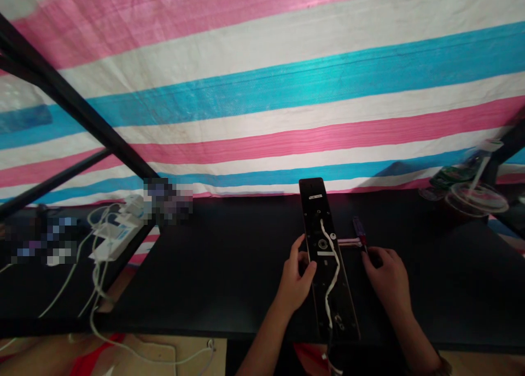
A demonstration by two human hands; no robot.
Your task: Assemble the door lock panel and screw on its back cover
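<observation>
A long black panel [335, 294], which looks like a door-lock plate, lies lengthwise before me, its near end at the table's front edge. A white-wrapped cable [337, 266] runs along it and hangs past that end. My left hand [296, 280] grips the panel's left edge, thumb on its face. To the panel's right, my right hand [388, 272] has its thumb and curled fingers at the shaft end of a screwdriver [359, 229] with a dark purple and red handle. A thin pinkish metal piece [348, 242] lies between panel and screwdriver.
The black table [217, 266] backs onto a striped tarpaulin [262, 91]. A lidded plastic cup with a straw [476, 199] and a green wrapper [453, 174] stand at the back right. White power strips [117, 236] with tangled cords sit left, beside a dark metal frame bar [82, 105].
</observation>
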